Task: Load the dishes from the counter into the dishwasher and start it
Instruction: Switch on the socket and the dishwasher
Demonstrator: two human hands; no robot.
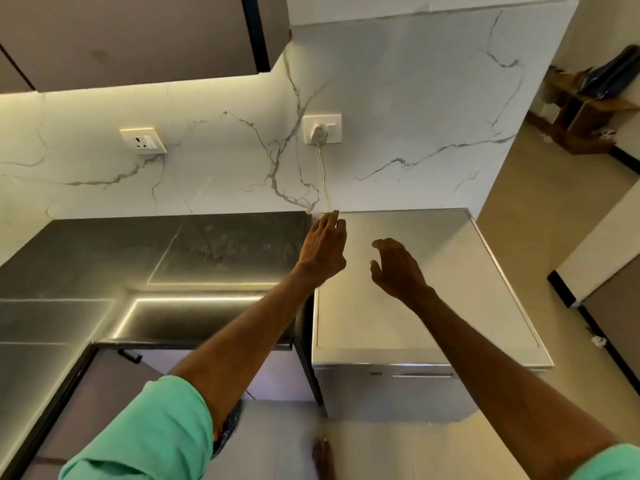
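Note:
The silver dishwasher (450, 271) stands at the right end of the dark counter (104, 258), its door shut and its flat top bare. My left hand (323, 247) reaches out over the gap between counter and dishwasher, fingers straight, tips near the back wall. My right hand (398, 268) hovers over the dishwasher top with fingers loosely curled, holding nothing. No dishes show on the counter.
A plug with a white cord (320, 133) sits in the wall socket above the dishwasher; a second socket (142, 140) is to the left. Wall cabinets (138, 36) hang above. A doorway and a wooden shelf (585, 116) lie to the right. A foot (323, 459) stands on the floor.

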